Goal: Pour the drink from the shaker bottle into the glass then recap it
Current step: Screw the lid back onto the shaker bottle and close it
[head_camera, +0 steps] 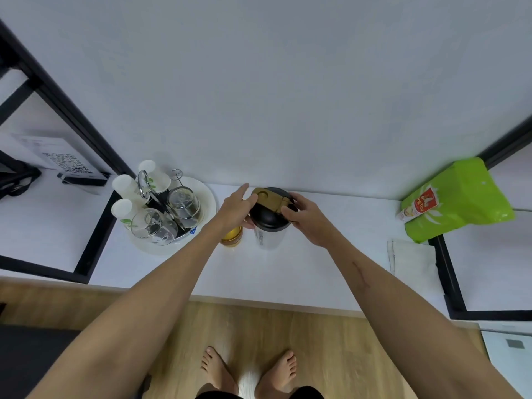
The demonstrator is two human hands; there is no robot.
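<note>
The shaker bottle (270,239) stands upright on the white counter (288,272), its clear body looking empty. Its black lid (267,217) carries a tan flip cap (269,200) lying flat across the top. My left hand (237,204) rests on the left side of the lid, thumb on the tan cap. My right hand (309,218) holds the lid's right side, fingers touching the cap's hinge end. The glass (232,237), holding amber drink, stands just left of the shaker, partly hidden under my left wrist.
A round white tray (208,197) at the left holds upturned glasses and paper cups on a metal rack. A green pouch (457,200) leans at the far right, with a folded white cloth (411,260) in front of it. Black frame posts border both sides.
</note>
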